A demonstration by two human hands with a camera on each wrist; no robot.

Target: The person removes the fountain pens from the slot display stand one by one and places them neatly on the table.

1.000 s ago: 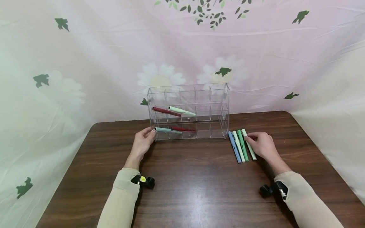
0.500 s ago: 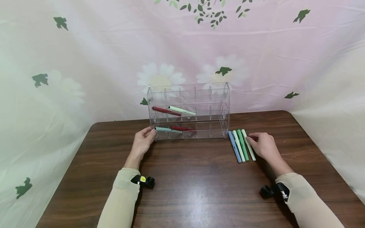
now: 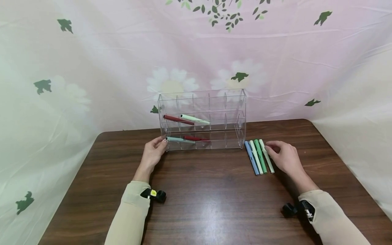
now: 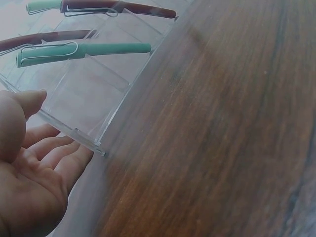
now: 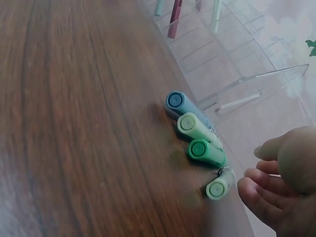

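Hovering just right of the outer pale green pen [image 3: 267, 156], the right hand [image 3: 284, 157] holds nothing, its grip slightly parted; the pen's long axis slants away and left. Beyond it on the desk [image 3: 199, 197] lie a green pen [image 3: 260, 156], another pale pen [image 3: 256, 157] and a blue pen [image 3: 251, 158], four altogether. Farther left, one clear rack [image 3: 218, 130] holds two red pens [image 3: 178, 119], a teal pen [image 3: 179, 140] and a mint pen [image 3: 195, 118], its left end gripped by the left hand [image 3: 153, 152].
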